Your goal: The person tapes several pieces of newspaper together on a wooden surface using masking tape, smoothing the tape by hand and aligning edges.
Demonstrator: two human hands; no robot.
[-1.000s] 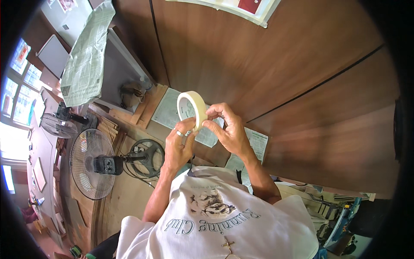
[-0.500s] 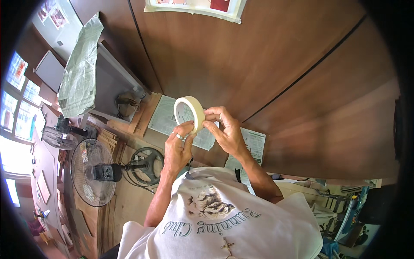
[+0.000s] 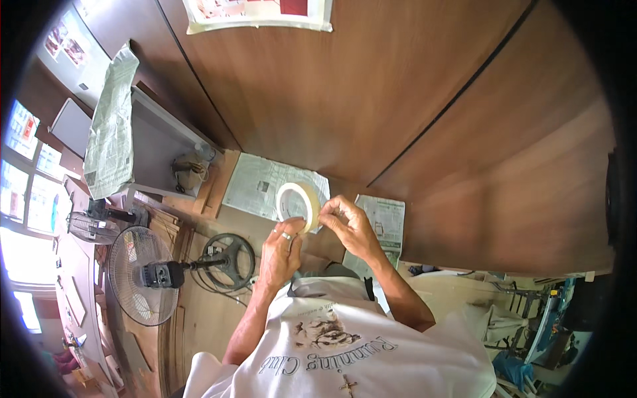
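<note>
A cream-coloured roll of masking tape [image 3: 310, 211] stands upright in front of me, its hollow core facing left. My left hand [image 3: 282, 257] is closed on the lower rim of the roll, with a ring on one finger. At the roll's right side, my right hand [image 3: 348, 227] has its thumb and fingertips pinched together near the outer face of the tape. What sits in that pinch, if anything, is too small to make out. Below and beyond the roll, newspaper sheets [image 3: 255, 189] lie on the floor along the wood panel.
A brown wood-panelled wall [image 3: 318, 86] rises ahead, with a taped-up poster [image 3: 259, 23] on it. Left are an open grey cabinet [image 3: 159, 142] draped with newspaper, and a standing fan [image 3: 142, 275] with a round black base. Another newspaper sheet [image 3: 388, 222] lies right of my hands.
Both hands and the tape roll have come lower in the view, nearer my body. My right fingers have drawn together into a tighter pinch beside the roll. The view has shifted slightly.
</note>
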